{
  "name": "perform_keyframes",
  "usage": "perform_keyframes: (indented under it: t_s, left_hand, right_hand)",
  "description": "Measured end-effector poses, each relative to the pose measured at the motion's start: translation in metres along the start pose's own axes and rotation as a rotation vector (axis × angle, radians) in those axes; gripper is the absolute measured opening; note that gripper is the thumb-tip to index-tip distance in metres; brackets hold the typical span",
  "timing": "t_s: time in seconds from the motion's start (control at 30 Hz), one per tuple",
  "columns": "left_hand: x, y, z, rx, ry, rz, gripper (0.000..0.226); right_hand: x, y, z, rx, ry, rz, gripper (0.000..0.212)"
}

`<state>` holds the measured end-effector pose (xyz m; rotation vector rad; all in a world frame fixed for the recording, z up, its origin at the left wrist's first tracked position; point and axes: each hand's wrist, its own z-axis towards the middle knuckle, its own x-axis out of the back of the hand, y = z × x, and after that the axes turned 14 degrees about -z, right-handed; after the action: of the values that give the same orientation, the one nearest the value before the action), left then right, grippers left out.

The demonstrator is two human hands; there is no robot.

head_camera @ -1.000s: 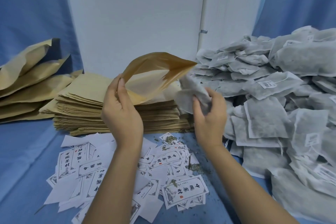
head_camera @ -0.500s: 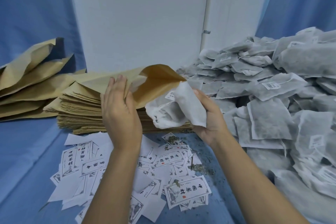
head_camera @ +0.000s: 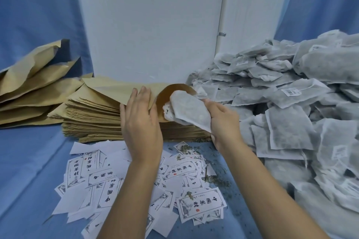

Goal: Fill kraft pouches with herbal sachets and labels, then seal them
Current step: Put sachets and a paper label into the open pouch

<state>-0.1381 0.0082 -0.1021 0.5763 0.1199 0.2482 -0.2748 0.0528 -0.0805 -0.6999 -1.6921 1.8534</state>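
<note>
Since half a second ago the kraft pouch (head_camera: 116,89) has sunk from a raised tilt to lie on the stack of empty pouches (head_camera: 93,122), and the sachet (head_camera: 191,109) has reached its mouth. The right hand (head_camera: 224,122) has its fingers (head_camera: 210,105) curled round the sachet's trailing end, gripping it. The sachet's leading end already touches the brown inside of the opening. The left hand (head_camera: 140,124) lays its fingers (head_camera: 144,94) straight on the pouch's upper wall, just beside the mouth (the thumb is hidden, so a pinch cannot be ruled out). The pouch's long axis runs leftward from the mouth. The sachet lies right of the opening and tilted across it, so it probably needs a push to the left along that axis. Further out, labels (head_camera: 200,205) are strewn on the blue counter (head_camera: 29,161), the sachet heap (head_camera: 291,103) rises on the right, and bulging pouches (head_camera: 29,83) lie far left.
</note>
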Motion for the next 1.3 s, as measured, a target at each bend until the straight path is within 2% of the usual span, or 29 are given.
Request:
perform_keyframes:
  t_s: [0.1, 0.23, 0.33, 0.4, 0.5, 0.6, 0.73, 0.87, 0.97, 1.07, 1.13, 1.2, 1.3]
  left_hand:
    - [-0.005, 0.0, -0.004, -0.037, -0.027, 0.059, 0.03]
    - [-0.008, -0.002, -0.007, -0.062, -0.053, 0.1, 0.035]
    - [-0.01, -0.004, -0.008, -0.083, -0.055, 0.135, 0.034]
    - [-0.013, -0.001, -0.01, -0.094, -0.066, 0.139, 0.034]
    - [-0.016, 0.006, -0.013, -0.124, -0.095, 0.117, 0.038]
    - [-0.018, 0.013, -0.012, -0.112, -0.097, 0.082, 0.039]
    - [-0.02, 0.019, -0.014, -0.08, -0.1, 0.055, 0.033]
    - [-0.021, 0.02, -0.016, -0.078, -0.08, 0.046, 0.029]
    - [-0.021, 0.022, -0.017, -0.092, -0.04, 0.031, 0.028]
    - [-0.024, 0.023, -0.019, -0.101, -0.03, 0.034, 0.027]
    - [-0.025, 0.022, -0.02, -0.076, -0.031, 0.038, 0.026]
    - [-0.023, 0.021, -0.018, -0.033, -0.015, 0.02, 0.026]
    - [-0.019, 0.022, -0.012, 0.082, 0.014, -0.053, 0.03]
  right_hand:
    - [0.001, -0.005, -0.002, -0.058, -0.024, 0.008, 0.023]
    - [0.001, -0.016, -0.008, -0.077, -0.179, 0.124, 0.01]
    - [-0.001, -0.019, -0.015, 0.01, -0.29, -0.077, 0.021]
    - [-0.005, -0.018, -0.018, 0.116, -0.291, -0.263, 0.025]
    - [-0.01, -0.016, -0.023, 0.3, -0.162, -0.496, 0.018]
    - [-0.006, -0.013, -0.021, 0.519, 0.097, -0.824, 0.033]
    - [-0.002, -0.015, -0.021, 0.533, 0.252, -0.772, 0.04]
    - [-0.004, -0.014, -0.02, 0.564, 0.285, -0.812, 0.026]
    - [-0.002, -0.014, -0.016, 0.665, 0.143, -0.886, 0.019]
    - [-0.001, -0.013, -0.016, 0.68, -0.274, -0.955, 0.032]
    - [0.0, -0.01, -0.015, 0.686, -0.416, -0.903, 0.035]
    - [0.0, -0.006, -0.014, 0.747, -0.357, -0.8, 0.034]
    - [0.005, -0.003, -0.013, 0.764, -0.05, -0.625, 0.032]
